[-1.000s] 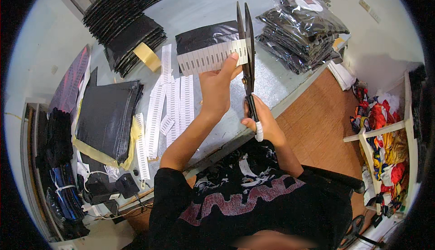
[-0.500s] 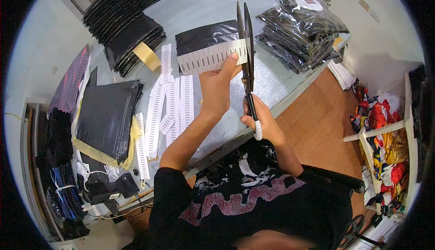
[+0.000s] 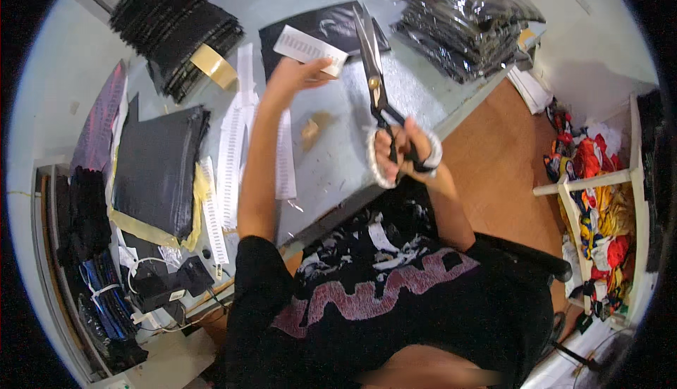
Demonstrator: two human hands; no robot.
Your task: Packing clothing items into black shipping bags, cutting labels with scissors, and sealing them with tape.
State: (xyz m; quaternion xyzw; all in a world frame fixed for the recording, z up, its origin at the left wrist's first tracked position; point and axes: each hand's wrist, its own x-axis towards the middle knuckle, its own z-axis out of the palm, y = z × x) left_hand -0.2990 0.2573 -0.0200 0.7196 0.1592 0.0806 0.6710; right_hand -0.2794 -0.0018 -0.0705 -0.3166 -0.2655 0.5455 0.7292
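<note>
My left hand [image 3: 302, 75] pinches a short strip of white printed labels [image 3: 305, 45], with the thumb on its near edge. Behind it, a flat glossy black packet [image 3: 331, 19] lies on the table. Large scissors [image 3: 374, 79] with white-wrapped handles are in my right hand [image 3: 403, 148], its fingers through the loops. Their blades point away from me, slightly apart, to the right of the labels and not touching them. More long label strips [image 3: 231, 146] lie to the left, partly hidden by my left forearm.
A tape roll [image 3: 214, 70] stands by a tall pile of black pieces [image 3: 169, 19] at the far left. Black sheets [image 3: 159, 167] lie nearer. Plastic-wrapped packets [image 3: 458, 29] are heaped at the far right, by the table edge. Beyond the floor, a shelf [image 3: 582, 183] holds coloured cloth.
My left hand has moved left with the labels, away from the blades. The scissors have turned and come slightly nearer me, leaving the right end of the strip.
</note>
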